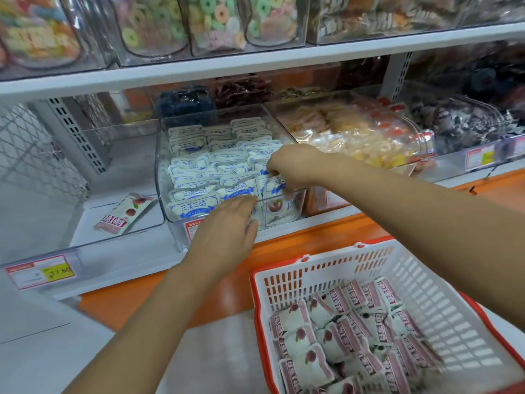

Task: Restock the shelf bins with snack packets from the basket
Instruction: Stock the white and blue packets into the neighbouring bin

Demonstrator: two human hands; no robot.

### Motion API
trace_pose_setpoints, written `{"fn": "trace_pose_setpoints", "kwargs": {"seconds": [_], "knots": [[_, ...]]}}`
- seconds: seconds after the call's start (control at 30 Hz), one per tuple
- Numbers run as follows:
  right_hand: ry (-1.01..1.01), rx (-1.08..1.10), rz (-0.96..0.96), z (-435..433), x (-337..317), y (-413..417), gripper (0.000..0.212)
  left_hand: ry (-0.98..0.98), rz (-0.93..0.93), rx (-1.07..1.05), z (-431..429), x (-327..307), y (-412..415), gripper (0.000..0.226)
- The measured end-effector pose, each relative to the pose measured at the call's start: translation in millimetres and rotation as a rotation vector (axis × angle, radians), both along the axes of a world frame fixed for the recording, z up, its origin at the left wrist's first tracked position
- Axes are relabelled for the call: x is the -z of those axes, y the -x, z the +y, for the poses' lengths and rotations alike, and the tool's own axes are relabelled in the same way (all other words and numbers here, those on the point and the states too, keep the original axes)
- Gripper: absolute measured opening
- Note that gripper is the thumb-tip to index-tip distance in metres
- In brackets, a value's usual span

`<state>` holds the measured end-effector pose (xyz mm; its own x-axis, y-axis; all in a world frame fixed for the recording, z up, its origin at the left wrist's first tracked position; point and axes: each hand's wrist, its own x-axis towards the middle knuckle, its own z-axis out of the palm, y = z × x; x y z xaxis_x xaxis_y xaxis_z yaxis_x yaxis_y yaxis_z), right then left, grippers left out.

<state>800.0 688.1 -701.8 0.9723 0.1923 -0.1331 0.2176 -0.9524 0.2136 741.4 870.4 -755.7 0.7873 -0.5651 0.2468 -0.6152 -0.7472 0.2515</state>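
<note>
A clear shelf bin [162, 155] holds several rows of white-and-blue snack packets [196, 189]. My right hand [292, 166] reaches over the bin's front right corner and pinches a white-and-blue packet [274, 184] there. My left hand [227, 231] lies with straight fingers against the bin's front wall, at a packet with a red fruit picture [277, 211]. At the lower right stands a white basket with a red rim [426, 280], holding several pink-and-white packets [355, 336].
The clear bin to the left holds one pink-and-white packet [125, 213]. To the right are bins of orange-yellow snacks [355, 135] and dark packets [466, 120]. Jars of ring candy [216, 21] stand on the upper shelf. An orange ledge [284, 251] runs under the bins.
</note>
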Motion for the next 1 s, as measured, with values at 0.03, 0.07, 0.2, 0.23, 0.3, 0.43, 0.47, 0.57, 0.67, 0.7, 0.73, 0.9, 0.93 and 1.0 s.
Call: {"fn": "trace_pose_setpoints", "kwargs": {"seconds": [0.03,0.07,0.2,0.23,0.3,0.43,0.47,0.57,0.67,0.7,0.73,0.9,0.93,1.0], "knots": [[-0.054,-0.011,-0.037,-3.2,2.8,3.6,0.033,0.027,-0.01,0.004,0.6,0.5,2.9,0.046],[-0.139,-0.021,-0.074,-7.1,4.8,8.5,0.032,0.05,-0.027,0.011,1.4,1.7,6.0,0.045],[-0.644,-0.051,-0.353,-20.0,5.8,46.9,0.019,0.152,-0.038,0.062,1.9,8.6,20.7,0.038],[-0.736,-0.066,-0.455,-22.9,10.6,58.4,0.017,0.152,-0.013,0.066,1.1,12.1,24.7,0.036],[-0.814,-0.082,-0.526,-28.2,28.7,80.9,0.024,0.081,0.066,0.05,-1.8,22.5,33.1,0.034],[-0.588,0.012,-0.09,-43.0,106.7,120.8,0.037,-0.19,0.226,0.038,-8.3,54.0,51.2,0.031],[-0.519,0.066,0.028,-49.7,135.1,131.2,0.037,-0.238,0.283,0.043,-8.9,63.1,56.1,0.031],[-0.436,0.262,0.261,-77.7,221.7,166.6,0.022,-0.349,0.451,0.062,-7.2,88.3,68.1,0.037],[-0.447,0.427,0.377,-91.8,272.7,202.5,0.021,-0.435,0.597,0.066,-1.1,109.1,75.2,0.031],[-0.459,0.438,0.382,-91.7,283.7,212.6,0.03,-0.458,0.623,0.062,1.0,114.7,76.8,0.03],[-0.461,0.424,0.395,-90.1,294.3,220.3,0.038,-0.478,0.638,0.058,3.1,119.9,77.7,0.029],[-0.565,0.58,0.306,-75.9,326.7,220.2,0.036,-0.49,0.668,0.016,4.1,129.0,78.8,0.029],[-0.593,0.652,0.284,-72.7,326.5,216.1,0.033,-0.486,0.665,0.01,3.0,129.6,78.5,0.029],[-0.612,0.731,0.287,-64.6,328.6,210.4,0.038,-0.483,0.663,0.002,0.6,130.7,77.9,0.03]]}}
